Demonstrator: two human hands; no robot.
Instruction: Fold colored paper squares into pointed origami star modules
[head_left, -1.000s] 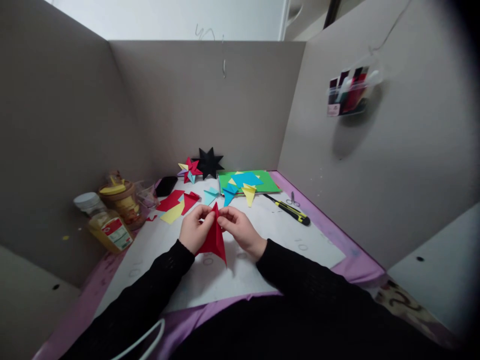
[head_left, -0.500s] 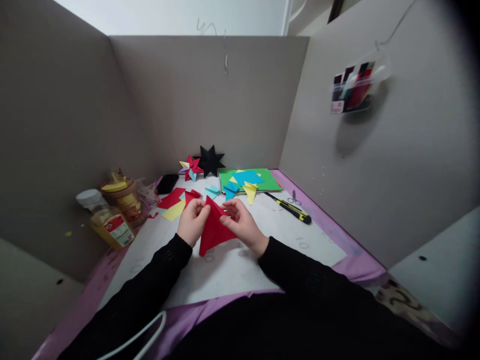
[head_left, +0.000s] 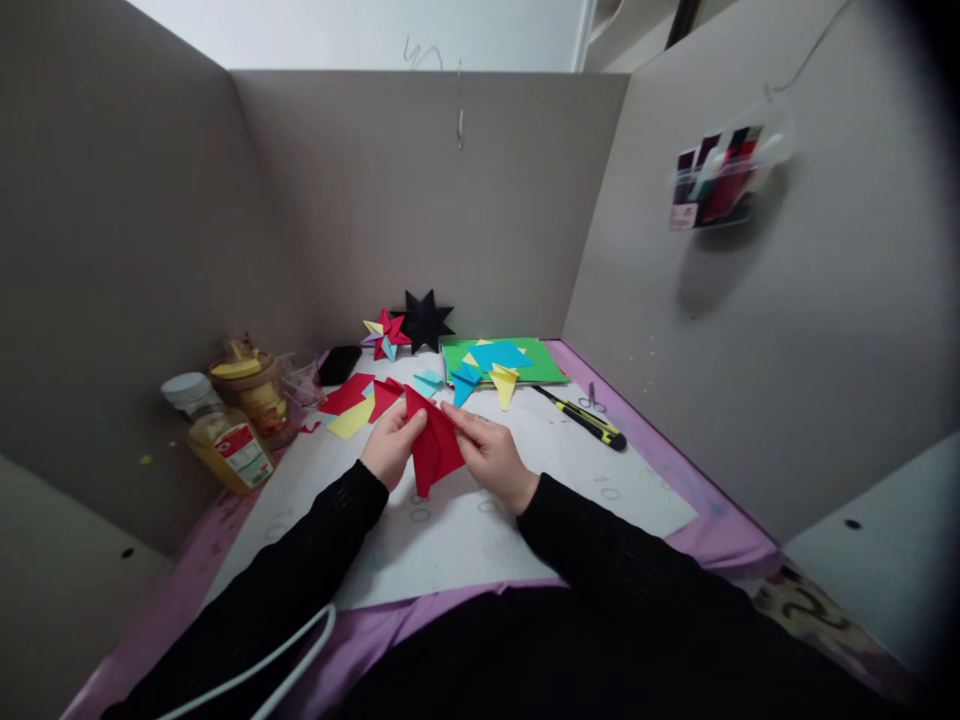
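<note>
A folded piece of red paper is held up between my two hands, above the white sheet. My left hand pinches its upper left edge between thumb and fingers. On the other side, my right hand has its fingers closed on the paper's right edge. Just behind lie a folded light blue piece, a folded blue piece and a folded yellow piece. Another red folded piece sits beyond my left hand.
A yellow-black cutter and small scissors lie at the right. Bottle, brown jar and phone stand or lie left. Paper stars and a green sheet are at the back.
The red paper has turned, and its lower part now hangs more narrowly. My right fingers have straightened and moved along its upper right edge. The view has shifted slightly.
</note>
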